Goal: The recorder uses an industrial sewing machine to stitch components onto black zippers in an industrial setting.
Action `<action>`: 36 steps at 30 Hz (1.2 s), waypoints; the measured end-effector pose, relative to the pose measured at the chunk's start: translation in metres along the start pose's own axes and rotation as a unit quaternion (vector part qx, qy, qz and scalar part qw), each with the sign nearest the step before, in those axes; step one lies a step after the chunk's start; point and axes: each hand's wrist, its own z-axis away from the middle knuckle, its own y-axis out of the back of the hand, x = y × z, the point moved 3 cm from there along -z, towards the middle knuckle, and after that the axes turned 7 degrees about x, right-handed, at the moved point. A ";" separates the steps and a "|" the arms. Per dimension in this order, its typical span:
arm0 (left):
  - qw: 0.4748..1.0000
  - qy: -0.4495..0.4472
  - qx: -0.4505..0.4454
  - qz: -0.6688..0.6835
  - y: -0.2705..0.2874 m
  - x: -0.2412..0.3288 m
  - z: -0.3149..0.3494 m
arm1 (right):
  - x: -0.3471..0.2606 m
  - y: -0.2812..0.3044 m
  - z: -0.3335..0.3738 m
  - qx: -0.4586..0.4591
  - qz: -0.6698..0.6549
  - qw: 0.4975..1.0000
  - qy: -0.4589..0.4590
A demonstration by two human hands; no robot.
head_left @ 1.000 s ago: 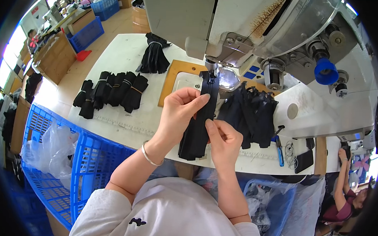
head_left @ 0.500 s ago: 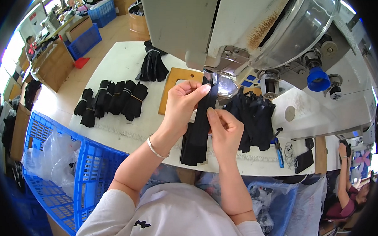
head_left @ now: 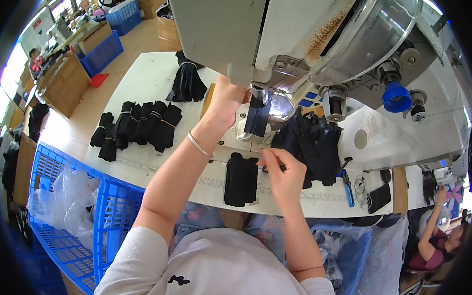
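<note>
A black fabric strip [head_left: 257, 117] lies under the presser area of a sewing machine [head_left: 280, 71]. My left hand [head_left: 227, 100] is beside the strip's far end, its fingers mostly hidden behind the machine head. Nearer to me, a neat stack of black strips [head_left: 241, 180] rests at the table's front edge. My right hand [head_left: 284, 172] hovers at the stack's upper right corner with thumb and fingers pinched together; whether anything is between them is too small to make out.
Tied black bundles [head_left: 143, 123] and a fanned bundle [head_left: 187, 81] lie on the left of the white table [head_left: 139, 81]. Loose black strips [head_left: 311, 147] sit right of the needle. Beyond them are a blue cutter [head_left: 348, 189] and a phone [head_left: 380, 198]. A blue crate [head_left: 116, 216] stands at left.
My left hand has moved away from me, behind the machine head. The strip has gone farther under the machine, uncovering the stack. My right hand has let go of the strip and moved slightly nearer.
</note>
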 end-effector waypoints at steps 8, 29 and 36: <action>0.999 -0.002 -0.027 0.020 0.023 0.003 0.006 | 0.043 0.041 -0.052 0.107 0.410 0.881 0.209; 0.954 0.099 -0.222 -0.174 0.053 -0.048 0.187 | -0.012 0.058 0.066 -0.081 0.098 0.991 -0.050; 0.948 0.199 -0.204 -0.141 0.063 -0.047 0.206 | -0.005 0.061 0.097 -0.141 0.111 0.984 -0.023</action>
